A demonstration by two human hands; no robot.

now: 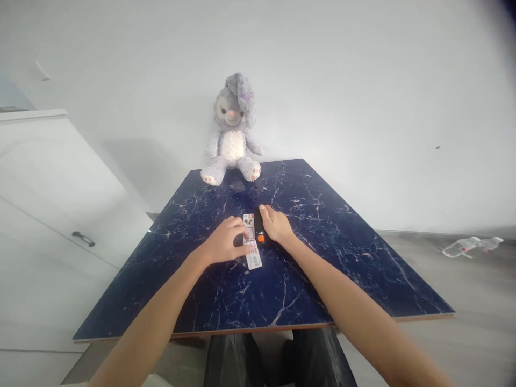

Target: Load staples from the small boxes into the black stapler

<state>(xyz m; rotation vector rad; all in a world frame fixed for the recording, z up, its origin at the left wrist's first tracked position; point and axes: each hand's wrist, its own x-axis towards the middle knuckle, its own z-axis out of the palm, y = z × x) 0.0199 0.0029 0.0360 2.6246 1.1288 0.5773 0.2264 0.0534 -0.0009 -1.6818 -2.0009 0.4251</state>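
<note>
A white printed card with red and black markings lies on the dark blue marbled table, bent or made of two pieces; I cannot tell which. My left hand comes at it from the left. Its thumb and fingers are spread apart, with their tips at the card's left edge and over its face. Directly right of the card is a flat black object with an orange patch near its lower end. My right hand closes over its right side, thumb along the top end. The palm hides part of it, so its kind is unclear.
A grey-purple plush rabbit sits at the table's far edge against the white wall. On the left stands a white cabinet with a dark handle. Clear plastic bottles lie on the floor at right. My legs are under the near edge.
</note>
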